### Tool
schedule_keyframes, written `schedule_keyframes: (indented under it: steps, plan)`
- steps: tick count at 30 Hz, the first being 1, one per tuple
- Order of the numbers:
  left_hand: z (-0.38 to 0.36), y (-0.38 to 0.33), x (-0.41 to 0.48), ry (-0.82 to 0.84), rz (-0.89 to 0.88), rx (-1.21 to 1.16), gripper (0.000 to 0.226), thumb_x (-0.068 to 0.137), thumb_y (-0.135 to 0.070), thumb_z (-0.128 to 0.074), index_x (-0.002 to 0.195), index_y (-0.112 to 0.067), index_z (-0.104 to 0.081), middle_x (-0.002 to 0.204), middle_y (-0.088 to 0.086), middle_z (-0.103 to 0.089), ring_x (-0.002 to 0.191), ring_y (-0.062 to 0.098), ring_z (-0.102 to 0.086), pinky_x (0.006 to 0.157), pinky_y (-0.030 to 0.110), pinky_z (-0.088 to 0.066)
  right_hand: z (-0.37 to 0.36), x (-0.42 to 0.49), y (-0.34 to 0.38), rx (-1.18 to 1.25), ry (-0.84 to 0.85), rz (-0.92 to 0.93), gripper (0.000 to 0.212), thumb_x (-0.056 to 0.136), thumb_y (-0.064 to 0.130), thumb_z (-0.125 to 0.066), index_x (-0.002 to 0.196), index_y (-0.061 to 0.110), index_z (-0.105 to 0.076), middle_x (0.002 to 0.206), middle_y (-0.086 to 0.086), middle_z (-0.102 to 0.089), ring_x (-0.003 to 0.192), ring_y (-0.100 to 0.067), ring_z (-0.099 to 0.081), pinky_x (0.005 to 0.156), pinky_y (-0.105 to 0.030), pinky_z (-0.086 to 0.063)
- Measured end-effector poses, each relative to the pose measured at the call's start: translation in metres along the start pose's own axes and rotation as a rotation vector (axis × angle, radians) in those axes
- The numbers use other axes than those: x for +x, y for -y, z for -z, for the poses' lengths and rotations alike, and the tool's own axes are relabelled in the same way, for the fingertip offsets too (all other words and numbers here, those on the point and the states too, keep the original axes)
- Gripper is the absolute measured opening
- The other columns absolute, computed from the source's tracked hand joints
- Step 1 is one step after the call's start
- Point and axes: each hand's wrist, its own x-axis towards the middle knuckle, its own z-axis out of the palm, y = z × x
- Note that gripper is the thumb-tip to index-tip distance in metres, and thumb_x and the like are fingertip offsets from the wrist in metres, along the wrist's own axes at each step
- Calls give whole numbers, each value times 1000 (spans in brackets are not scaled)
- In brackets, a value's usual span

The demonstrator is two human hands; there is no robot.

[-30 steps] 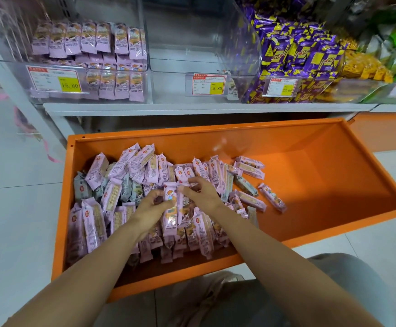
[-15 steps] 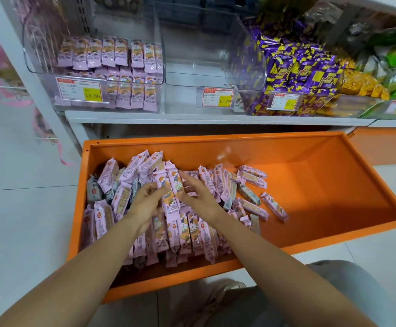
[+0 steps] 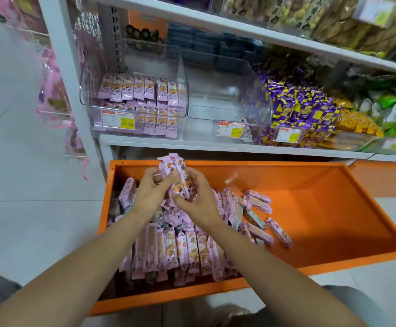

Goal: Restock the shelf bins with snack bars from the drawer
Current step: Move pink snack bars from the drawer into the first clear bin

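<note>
A bunch of pink snack bars [image 3: 176, 174] stands upright between my left hand [image 3: 150, 190] and my right hand [image 3: 198, 197], held above the back of the open orange drawer [image 3: 333, 232]. Both hands grip the bunch from either side. Many more pink bars [image 3: 182, 251] lie heaped in the drawer's left half. On the shelf above, a clear bin [image 3: 133, 100] at the left holds rows of the same pink bars. The clear bin [image 3: 227, 95] beside it looks empty.
Purple-wrapped snacks [image 3: 298, 107] fill the bin to the right, then yellow [image 3: 357, 123] and green packs [image 3: 395, 109]. A higher shelf [image 3: 263, 36] overhangs the bins. The drawer's right half is bare orange metal. Pink-ribboned goods [image 3: 55, 90] hang left of the shelf post.
Both hands have gathered a bunch of pink bars from the pile and lifted it upward, toward the back of the drawer. The camera has tilted up toward the shelves.
</note>
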Motion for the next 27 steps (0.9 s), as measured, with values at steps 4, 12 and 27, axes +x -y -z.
schedule_keyframes:
  steps: [4, 12, 27]
  plan:
    - [22, -35, 12, -28, -205, 119, 21, 100, -36, -52, 98, -16, -55, 88, -3, -62, 82, 9, -61, 77, 28, -47, -2, 25, 38, 11, -46, 74, 72, 73, 39, -69, 139, 26, -44, 130, 5, -55, 118, -9, -53, 96, -45, -50]
    - [103, -66, 60, -281, -699, 980, 45, 76, -20, -50, 118, -6, -56, 126, 14, -56, 116, 35, -48, 93, 45, -36, -18, 104, 127, 22, -61, 154, 58, 84, 16, -75, 136, 13, -49, 120, 2, -58, 93, 10, -55, 78, -12, -47]
    - [158, -43, 96, -237, -747, 1134, 88, 69, -1, -70, 149, -4, -34, 157, 12, -31, 145, 29, -25, 118, 35, -5, -95, 232, 170, -420, 186, -85, 48, 80, 33, -74, 122, 13, -61, 104, -5, -58, 86, -19, -55, 58, -24, -38]
